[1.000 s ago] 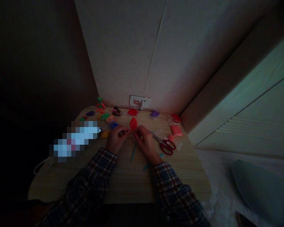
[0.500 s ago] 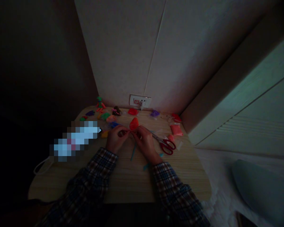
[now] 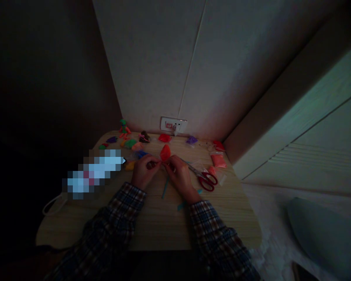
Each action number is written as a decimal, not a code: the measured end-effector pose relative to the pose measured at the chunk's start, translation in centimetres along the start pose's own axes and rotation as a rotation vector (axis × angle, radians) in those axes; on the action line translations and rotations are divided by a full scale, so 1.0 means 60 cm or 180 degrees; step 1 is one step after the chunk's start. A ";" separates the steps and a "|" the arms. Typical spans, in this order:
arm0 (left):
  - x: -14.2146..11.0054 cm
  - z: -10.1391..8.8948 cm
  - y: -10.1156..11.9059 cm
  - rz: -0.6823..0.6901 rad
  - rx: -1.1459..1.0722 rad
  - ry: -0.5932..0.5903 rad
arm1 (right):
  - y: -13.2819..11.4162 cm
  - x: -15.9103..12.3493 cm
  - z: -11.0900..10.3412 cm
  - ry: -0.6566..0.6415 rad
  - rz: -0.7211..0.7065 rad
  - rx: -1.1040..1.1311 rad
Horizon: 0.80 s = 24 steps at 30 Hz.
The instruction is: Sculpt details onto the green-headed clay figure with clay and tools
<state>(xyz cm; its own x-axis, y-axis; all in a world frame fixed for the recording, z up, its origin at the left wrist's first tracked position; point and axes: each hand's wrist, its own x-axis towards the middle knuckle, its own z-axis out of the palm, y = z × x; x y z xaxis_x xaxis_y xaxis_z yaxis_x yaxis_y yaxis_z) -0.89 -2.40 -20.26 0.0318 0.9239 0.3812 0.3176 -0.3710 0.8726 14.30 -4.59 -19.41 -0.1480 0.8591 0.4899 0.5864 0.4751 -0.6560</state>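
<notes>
My left hand (image 3: 145,171) and my right hand (image 3: 178,175) meet above the table with their fingertips pinched together. A red-orange piece (image 3: 165,152), which looks like modelling clay, rises from between the fingertips, its pointed end up. Both hands are closed at its lower end, where the fingers hide the detail. Right beside the right hand lie scissors (image 3: 205,180) with red handles, blades toward the hand. A thin blue strip (image 3: 165,188) rests on the wood below the hands, and another blue scrap (image 3: 181,205) is near the right wrist.
On the wooden table (image 3: 163,230) stands a small green and orange figure (image 3: 123,129) at the back left. Packets of red (image 3: 164,138), purple (image 3: 192,140) and pink clay (image 3: 218,160) lie along the back and right. A blurred bright screen (image 3: 95,173) is at left; a wall socket (image 3: 173,125) is behind.
Almost nothing differs. The red-orange piece has tipped very slightly left, while both hands keep their pinch in the same place.
</notes>
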 end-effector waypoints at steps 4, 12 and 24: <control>0.001 0.001 -0.001 -0.0014 0.0013 0.0013 | 0.000 0.001 0.000 -0.0003 -0.0035 0.0011; 0.001 0.002 0.002 -0.0025 -0.0022 -0.0034 | -0.003 0.000 -0.001 -0.0008 -0.0050 -0.0004; 0.001 0.000 0.005 -0.0021 -0.0010 -0.0070 | -0.001 0.001 0.000 0.0040 -0.0053 0.0089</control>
<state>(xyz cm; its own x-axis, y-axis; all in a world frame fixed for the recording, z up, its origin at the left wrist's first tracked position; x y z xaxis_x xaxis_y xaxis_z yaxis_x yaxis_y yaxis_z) -0.80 -2.44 -20.00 0.0507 0.9282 0.3687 0.3149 -0.3652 0.8761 14.27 -4.59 -19.34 -0.1474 0.8487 0.5080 0.5614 0.4946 -0.6634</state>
